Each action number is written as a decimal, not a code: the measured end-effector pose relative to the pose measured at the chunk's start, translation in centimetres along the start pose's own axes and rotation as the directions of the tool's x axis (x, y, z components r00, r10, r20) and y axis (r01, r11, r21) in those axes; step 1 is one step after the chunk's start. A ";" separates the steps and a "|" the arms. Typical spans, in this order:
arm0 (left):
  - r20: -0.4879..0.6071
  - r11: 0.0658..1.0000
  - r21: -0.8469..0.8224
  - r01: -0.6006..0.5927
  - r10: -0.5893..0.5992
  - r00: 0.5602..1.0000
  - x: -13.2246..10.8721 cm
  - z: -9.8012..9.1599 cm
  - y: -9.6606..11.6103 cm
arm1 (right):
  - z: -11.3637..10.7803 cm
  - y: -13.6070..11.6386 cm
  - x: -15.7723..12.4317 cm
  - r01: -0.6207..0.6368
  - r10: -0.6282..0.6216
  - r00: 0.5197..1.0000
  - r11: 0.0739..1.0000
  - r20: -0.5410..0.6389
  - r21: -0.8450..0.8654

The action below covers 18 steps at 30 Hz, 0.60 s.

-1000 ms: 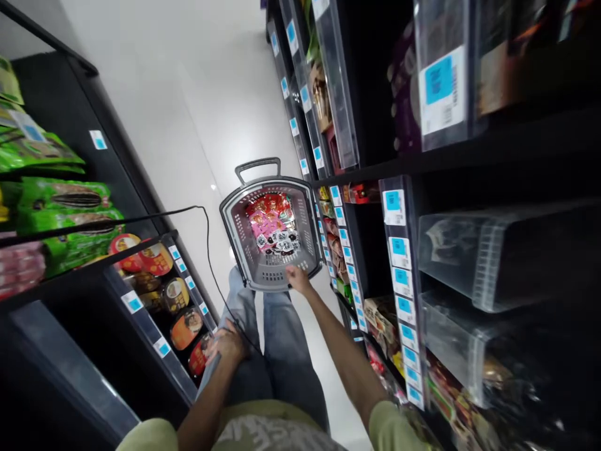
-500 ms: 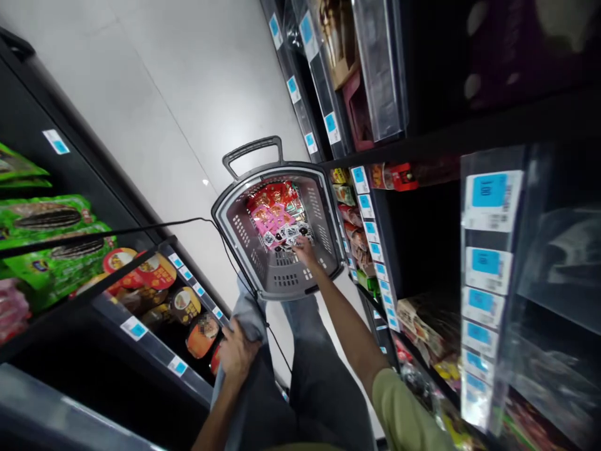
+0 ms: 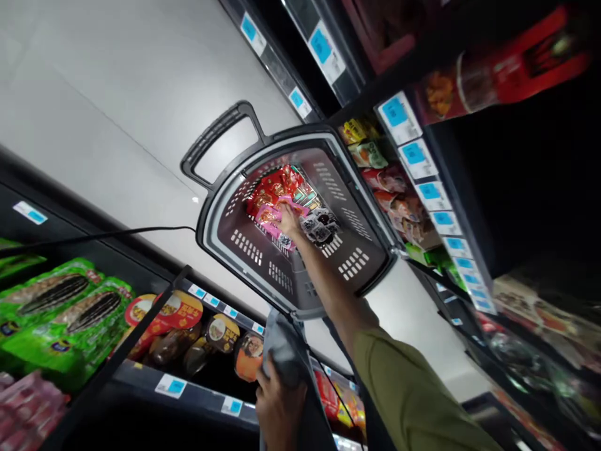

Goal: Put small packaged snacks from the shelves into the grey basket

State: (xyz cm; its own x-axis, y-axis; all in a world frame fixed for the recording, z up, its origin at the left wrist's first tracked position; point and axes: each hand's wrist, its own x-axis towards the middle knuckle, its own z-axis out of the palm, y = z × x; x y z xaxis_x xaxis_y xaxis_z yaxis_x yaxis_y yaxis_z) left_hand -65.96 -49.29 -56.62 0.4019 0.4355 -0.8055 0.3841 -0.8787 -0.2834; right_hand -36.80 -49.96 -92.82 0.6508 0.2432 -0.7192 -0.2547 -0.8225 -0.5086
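Observation:
My right hand (image 3: 288, 220) reaches down inside a grey shopping basket (image 3: 354, 266), its fingers closed on a shiny pink packet (image 3: 268, 216). Part of that packet is hidden under the hand. Red packets (image 3: 282, 181) lie at the far end of the basket's bottom. Several black-and-white packets (image 3: 322, 225) sit to the right of my wrist, and one more peeks out below the pink ones. My left hand (image 3: 282, 401) rests over my trouser knee (image 3: 286, 341) with its fingers apart, holding nothing.
Shelves with price tags line both sides. Green seed bags (image 3: 89, 313) and round-lidded tubs (image 3: 223, 332) stand on the left, snack packets (image 3: 404, 213) on the right. A black cord (image 3: 141, 230) runs to the basket rim. The basket handle (image 3: 225, 141) points toward the pale floor (image 3: 117, 75).
My right hand has gone from the black-and-white packets to the pink packet, left and deeper in the basket. The view has turned and come closer. My left hand stays on the knee.

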 end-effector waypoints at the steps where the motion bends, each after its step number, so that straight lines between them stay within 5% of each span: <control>1: -0.001 1.000 0.001 0.001 -0.001 1.000 0.2 -0.1 -0.3 | 1.0 -0.3 0.2 -0.022 0.022 1.000 0.999 -0.007 -0.024; 6: -0.026 1.000 0.010 0.005 -0.005 1.000 0.7 -0.1 -1.6 | 2.8 -1.0 -1.6 -0.110 0.113 0.993 0.983 0.017 -0.147; 11: -0.102 0.998 0.030 -0.053 0.055 0.993 0.7 -0.2 -2.1 | 0.3 -0.4 -3.3 -0.008 0.003 1.000 0.981 -0.028 -0.192; 15: -0.135 0.996 0.032 -0.080 0.084 0.987 0.6 0.2 -2.3 | -1.5 0.1 -2.1 -0.116 0.096 0.978 0.988 -0.184 -0.102; 18: -0.115 0.998 0.012 -0.060 0.061 0.992 0.6 0.3 -2.2 | -1.7 0.3 -0.9 -0.146 0.139 0.977 0.989 -0.163 -0.031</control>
State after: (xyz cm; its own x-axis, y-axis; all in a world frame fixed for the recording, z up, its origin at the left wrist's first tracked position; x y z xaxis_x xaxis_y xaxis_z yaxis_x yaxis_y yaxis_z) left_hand -66.84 -47.12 -56.68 0.5173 0.4008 -0.7562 0.3492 -0.9055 -0.2411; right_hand -36.29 -51.27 -91.49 0.7169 0.0392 -0.6961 -0.3251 -0.8645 -0.3834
